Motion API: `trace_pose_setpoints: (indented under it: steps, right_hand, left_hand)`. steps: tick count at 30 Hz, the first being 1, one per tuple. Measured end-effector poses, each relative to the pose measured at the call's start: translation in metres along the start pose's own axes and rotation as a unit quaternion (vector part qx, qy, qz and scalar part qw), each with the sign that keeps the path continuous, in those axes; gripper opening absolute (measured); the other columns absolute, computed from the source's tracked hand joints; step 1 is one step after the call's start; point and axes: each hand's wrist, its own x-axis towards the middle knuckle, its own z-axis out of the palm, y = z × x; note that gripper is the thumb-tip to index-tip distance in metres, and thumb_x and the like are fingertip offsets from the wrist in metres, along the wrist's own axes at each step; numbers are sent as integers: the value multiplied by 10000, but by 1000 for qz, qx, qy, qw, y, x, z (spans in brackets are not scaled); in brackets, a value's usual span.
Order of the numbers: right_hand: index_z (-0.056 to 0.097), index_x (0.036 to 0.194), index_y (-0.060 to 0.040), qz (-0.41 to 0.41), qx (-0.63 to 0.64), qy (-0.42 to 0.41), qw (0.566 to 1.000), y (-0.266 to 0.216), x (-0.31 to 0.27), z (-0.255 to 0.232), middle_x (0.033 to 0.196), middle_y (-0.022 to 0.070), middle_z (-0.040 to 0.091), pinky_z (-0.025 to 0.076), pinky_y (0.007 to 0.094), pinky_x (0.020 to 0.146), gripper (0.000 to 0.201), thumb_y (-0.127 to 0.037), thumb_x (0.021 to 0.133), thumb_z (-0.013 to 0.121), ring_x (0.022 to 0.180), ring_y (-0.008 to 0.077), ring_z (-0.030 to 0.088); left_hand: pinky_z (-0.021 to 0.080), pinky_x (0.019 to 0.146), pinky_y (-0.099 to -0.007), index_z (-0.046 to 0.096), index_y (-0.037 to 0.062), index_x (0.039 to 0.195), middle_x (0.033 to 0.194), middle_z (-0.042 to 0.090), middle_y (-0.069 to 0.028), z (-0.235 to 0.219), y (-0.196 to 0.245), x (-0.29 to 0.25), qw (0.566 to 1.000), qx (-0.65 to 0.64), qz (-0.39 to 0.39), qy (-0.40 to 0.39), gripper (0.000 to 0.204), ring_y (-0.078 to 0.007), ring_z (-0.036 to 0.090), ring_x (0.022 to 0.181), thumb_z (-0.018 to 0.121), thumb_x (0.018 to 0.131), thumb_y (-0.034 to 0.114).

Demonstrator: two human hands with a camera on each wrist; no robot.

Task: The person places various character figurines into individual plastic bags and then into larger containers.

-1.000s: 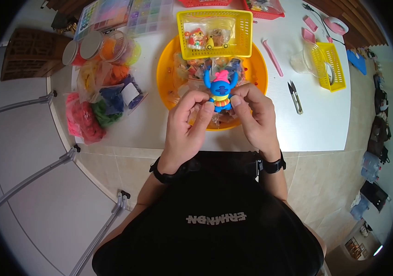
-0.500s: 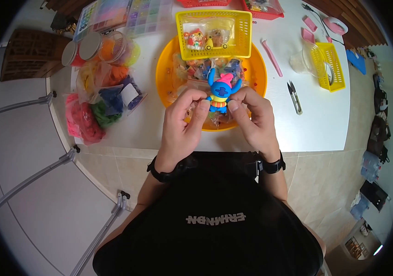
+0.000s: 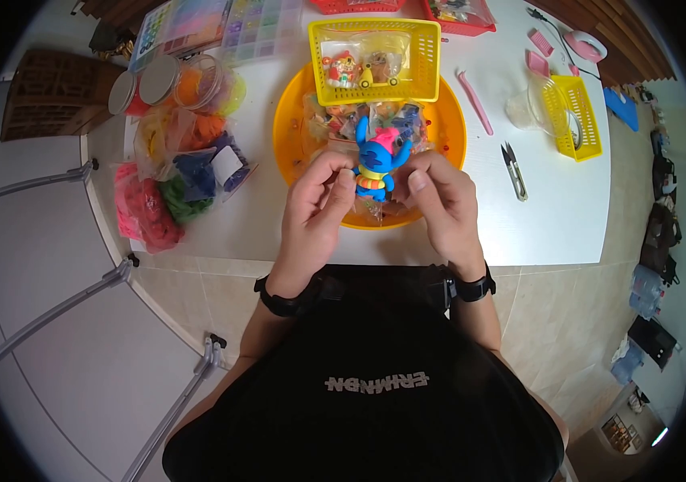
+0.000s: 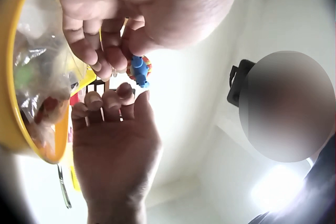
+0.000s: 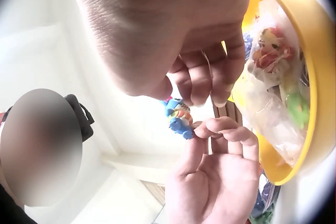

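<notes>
A blue toy figure [image 3: 375, 165] with a pink cap, long upright ears and a striped band round its waist is held up over the yellow basin [image 3: 282, 120]. My left hand [image 3: 315, 209] pinches its side between thumb and forefinger. The right hand [image 3: 447, 209] stays just beside the figure, its fingers loosely bent and a small gap between thumb and toy. In the left wrist view the figure [image 4: 139, 70] shows from below, between both hands. From the right wrist, the left hand [image 5: 215, 166] grips one blue limb of the figure [image 5: 179, 119].
Clear bags with small toys fill the basin, and a yellow basket [image 3: 319, 64] sits on its far rim. Bags of coloured material [image 3: 150, 209] and jars [image 3: 162, 78] stand left. To the right are snips [image 3: 515, 170], pink tweezers [image 3: 476, 100] and another yellow basket [image 3: 592, 120].
The figure has turned about its upright axis and shifted slightly left with the left hand. My right hand has let go of its side and moved a little away.
</notes>
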Motion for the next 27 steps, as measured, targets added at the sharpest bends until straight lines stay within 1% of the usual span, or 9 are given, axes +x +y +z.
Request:
trace_pose_setpoints:
  steps: [3, 9, 12, 15, 18, 21, 22, 25, 27]
  right_hand:
    - [606, 1210, 5, -3, 8, 17, 1000, -2, 3, -1, 1012, 66, 672, 534, 257, 819, 235, -163, 1048, 579, 950, 111, 653]
    - [449, 1487, 3, 0, 211, -107, 972, -14, 8, -2, 1227, 81, 677, 481, 320, 1035, 558, -83, 979, 662, 1140, 157, 638]
    - [473, 1445, -4, -4, 185, -137, 973, -3, 8, -15, 1186, 59, 682, 491, 310, 1017, 560, -65, 941, 709, 1111, 149, 642]
    - [502, 1382, -14, 24, 259, -97, 961, 0, 6, -13, 1141, 52, 687, 497, 297, 988, 520, -64, 921, 736, 1064, 132, 643]
    - [515, 1333, -27, -16, 245, -17, 969, 5, 10, -13, 1117, 44, 685, 499, 285, 961, 463, -67, 926, 731, 1027, 117, 639]
    - [512, 1345, -29, -36, 229, 69, 970, 6, 14, -17, 1125, 48, 685, 493, 280, 957, 463, -70, 933, 720, 1041, 113, 633]
    - [505, 1352, -33, -34, 209, 97, 972, 2, 14, -15, 1125, 53, 684, 486, 286, 973, 460, -70, 941, 708, 1052, 117, 630]
    - [542, 1311, -27, -25, 188, 132, 973, -5, 19, -12, 1121, 55, 684, 489, 295, 976, 406, -71, 943, 708, 1055, 121, 628]
    - [571, 1279, -24, -24, 148, 122, 981, -3, 18, -15, 1123, 55, 683, 493, 296, 973, 369, -69, 943, 714, 1053, 120, 628]
  left_hand:
    - [409, 721, -192, 558, 28, 1136, 933, 531, 40, -2, 0, 0, 997, -55, -19, -57, 165, -24, 476, 840, 500, 1099, 177]
    - [493, 834, -243, 552, -19, 1206, 1004, 574, 6, 9, 19, -2, 989, -66, -63, -115, 232, -50, 551, 957, 482, 1106, 178]
    - [505, 836, -252, 572, -23, 1163, 981, 604, -3, 0, 12, -3, 989, -16, -68, -132, 220, -56, 574, 933, 476, 1106, 166]
    - [497, 790, -247, 589, -22, 1119, 936, 619, 3, 2, 21, -1, 989, 8, -67, -135, 200, -54, 571, 859, 483, 1099, 146]
    - [493, 759, -267, 594, -21, 1097, 881, 623, -20, 8, 17, -1, 998, 3, -48, -45, 175, -100, 583, 787, 530, 1071, 139]
    - [497, 766, -299, 604, -6, 1102, 875, 618, -71, 10, 12, 5, 957, 256, 94, 101, 195, -171, 596, 790, 609, 1032, 177]
    - [516, 800, -388, 562, -10, 1197, 969, 614, -160, 10, 14, 7, 940, 306, 95, 115, 374, -292, 624, 847, 684, 980, 270]
    - [516, 822, -470, 467, -51, 1304, 1079, 586, -236, 16, 12, 16, 849, 491, 138, 138, 639, -387, 628, 931, 713, 938, 412]
    - [508, 840, -505, 407, -95, 1336, 1109, 567, -275, 22, 14, 18, 839, 522, 83, 128, 793, -434, 617, 968, 718, 904, 494]
